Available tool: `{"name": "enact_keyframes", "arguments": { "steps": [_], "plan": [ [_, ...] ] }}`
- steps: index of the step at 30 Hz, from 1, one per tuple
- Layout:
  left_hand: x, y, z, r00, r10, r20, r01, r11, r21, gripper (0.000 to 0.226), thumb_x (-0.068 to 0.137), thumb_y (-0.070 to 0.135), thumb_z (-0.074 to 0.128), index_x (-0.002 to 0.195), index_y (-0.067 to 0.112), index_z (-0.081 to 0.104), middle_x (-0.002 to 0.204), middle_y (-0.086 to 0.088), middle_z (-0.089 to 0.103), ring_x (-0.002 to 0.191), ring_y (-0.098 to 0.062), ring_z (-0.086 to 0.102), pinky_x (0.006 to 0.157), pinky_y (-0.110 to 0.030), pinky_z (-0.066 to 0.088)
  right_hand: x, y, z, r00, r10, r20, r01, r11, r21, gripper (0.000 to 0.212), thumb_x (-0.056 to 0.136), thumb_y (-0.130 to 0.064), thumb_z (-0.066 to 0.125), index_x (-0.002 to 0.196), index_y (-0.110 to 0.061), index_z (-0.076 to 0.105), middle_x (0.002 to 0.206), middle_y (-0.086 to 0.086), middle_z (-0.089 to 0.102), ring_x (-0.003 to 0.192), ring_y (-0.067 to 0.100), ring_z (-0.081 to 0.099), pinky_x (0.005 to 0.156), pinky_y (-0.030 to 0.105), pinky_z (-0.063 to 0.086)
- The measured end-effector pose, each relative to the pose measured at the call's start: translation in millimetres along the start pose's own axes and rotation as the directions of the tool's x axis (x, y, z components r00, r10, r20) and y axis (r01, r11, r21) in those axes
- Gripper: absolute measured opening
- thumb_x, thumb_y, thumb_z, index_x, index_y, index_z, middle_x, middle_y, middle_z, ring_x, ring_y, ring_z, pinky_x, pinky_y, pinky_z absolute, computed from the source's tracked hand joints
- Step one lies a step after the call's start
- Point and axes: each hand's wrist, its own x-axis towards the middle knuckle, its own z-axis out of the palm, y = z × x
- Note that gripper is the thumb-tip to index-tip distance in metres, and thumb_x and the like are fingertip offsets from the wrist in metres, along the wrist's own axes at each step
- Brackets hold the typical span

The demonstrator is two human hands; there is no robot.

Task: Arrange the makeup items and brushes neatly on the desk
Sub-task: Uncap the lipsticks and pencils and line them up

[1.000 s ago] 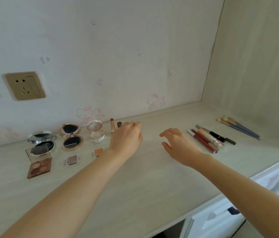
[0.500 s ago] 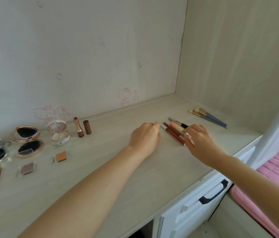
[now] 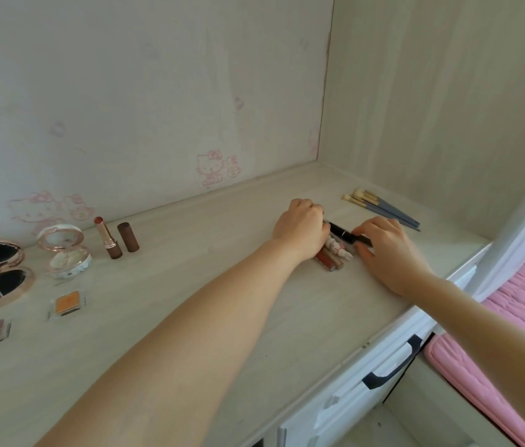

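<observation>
1. Over toward the right end of the desk (image 3: 190, 317), both hands have closed in on a small cluster of lip-gloss tubes (image 3: 330, 261) and a black pen-like stick (image 3: 343, 233), all lying side by side.
2. Her left hand (image 3: 299, 229) is curled over the far ends of the cluster; whether it actually grips one, I cannot tell.
3. Her right hand (image 3: 383, 250) has its fingertips curled onto the near end of the black stick, apparently pinching it.
4. These tubes look light, stiff and smooth, so I would expect them to roll or skid if nudged; squeezing the bundle from both sides at mid-length seems safest.
5. Just beyond, near the side wall, the blue-handled brushes (image 3: 383, 208) lie together; better lifted by their handles, sparing the soft bristles.
6. Well apart at the left stand an uncapped lipstick (image 3: 107, 237) and its brown cap (image 3: 128, 237), then open compacts (image 3: 64, 250) and small eyeshadow pans (image 3: 67, 303).
</observation>
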Motion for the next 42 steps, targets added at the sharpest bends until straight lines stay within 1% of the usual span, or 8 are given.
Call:
{"name": "enact_keyframes", "arguments": {
  "steps": [8,18,24,29,31,34,38,42],
  "plan": [
    [23.2,3.5,15.8,0.978,-0.090,0.186,0.076,0.994,0.080,0.039,0.098,0.033,0.040,0.115,0.008,0.063,0.125,-0.011,0.052,0.124,-0.033,0.033,0.099,-0.041,0.038,3.7,1.0,-0.8,1.000,0.015,-0.002,-0.015,1.000,0.004,0.023,0.091,-0.025,0.060,0.109,-0.013,0.065,0.111,0.003,0.059,0.107,0.026,0.047,0.090,0.032,0.041],
    [10.9,17.6,8.9,0.983,-0.184,0.013,0.180,0.941,-0.287,0.028,0.093,0.030,0.051,0.104,0.006,0.060,0.096,-0.007,0.055,0.115,-0.030,0.041,0.092,-0.041,0.043,3.4,-9.6,-5.9,0.997,0.034,-0.065,-0.029,0.998,0.063,0.020,0.090,-0.025,0.063,0.105,-0.013,0.068,0.110,0.002,0.062,0.106,0.025,0.047,0.086,0.034,0.042],
    [-1.2,23.8,-19.7,0.876,-0.480,-0.040,0.333,0.663,-0.670,0.026,0.085,0.034,0.063,0.098,0.013,0.054,0.089,0.003,0.055,0.077,-0.012,0.051,0.058,-0.021,0.036,6.3,-37.1,-17.0,0.979,0.072,-0.193,-0.029,0.975,0.221,0.017,0.091,-0.022,0.061,0.105,-0.014,0.066,0.113,0.002,0.064,0.110,0.024,0.048,0.084,0.027,0.036],
    [-20.6,17.0,-37.9,0.806,-0.589,0.054,0.335,0.379,-0.863,0.031,0.081,0.029,0.069,0.102,0.012,0.055,0.102,-0.009,0.066,0.087,-0.022,0.067,0.082,-0.037,0.054,6.7,-68.7,-21.0,0.984,0.071,-0.165,-0.010,0.940,0.342,0.019,0.091,-0.021,0.056,0.109,-0.018,0.062,0.106,-0.006,0.064,0.110,0.018,0.050,0.083,0.024,0.036],
    [-31.5,10.2,-45.7,0.803,-0.591,0.077,0.316,0.313,-0.896,0.032,0.083,0.025,0.069,0.108,0.010,0.055,0.106,-0.014,0.066,0.080,-0.023,0.069,0.080,-0.035,0.057,4.5,-82.0,-22.2,0.986,0.037,-0.161,0.020,0.941,0.337,0.019,0.091,-0.025,0.056,0.109,-0.020,0.061,0.103,-0.010,0.064,0.105,0.016,0.051,0.081,0.027,0.040],
    [-52.3,-3.2,-61.0,0.806,-0.588,0.068,0.275,0.271,-0.922,0.029,0.085,0.020,0.067,0.111,0.011,0.058,0.099,-0.016,0.069,0.068,-0.018,0.068,0.067,-0.025,0.056,1.1,-100.8,-22.7,0.987,-0.007,-0.159,0.059,0.944,0.325,0.020,0.091,-0.030,0.058,0.107,-0.019,0.062,0.098,-0.010,0.067,0.100,0.017,0.052,0.079,0.031,0.042],
    [-84.8,-26.1,-81.0,0.807,-0.589,0.047,0.251,0.270,-0.930,0.020,0.086,0.019,0.066,0.104,0.011,0.063,0.093,-0.012,0.072,0.070,-0.013,0.071,0.069,-0.025,0.057,-3.0,-129.4,-21.0,0.990,-0.059,-0.126,0.099,0.936,0.338,0.022,0.089,-0.038,0.060,0.105,-0.023,0.062,0.093,-0.016,0.063,0.093,0.010,0.049,0.076,0.028,0.041],
    [-121.1,-54.3,-100.1,0.796,-0.602,0.056,0.245,0.236,-0.940,0.026,0.084,0.018,0.070,0.104,0.004,0.061,0.090,-0.013,0.073,0.076,-0.019,0.073,0.068,-0.026,0.058,-8.3,-162.9,-16.2,0.980,-0.115,-0.164,0.165,0.926,0.340,0.012,0.090,-0.028,0.060,0.098,-0.021,0.065,0.083,-0.021,0.057,0.088,0.016,0.054,0.074,0.028,0.038]
  ]
}}
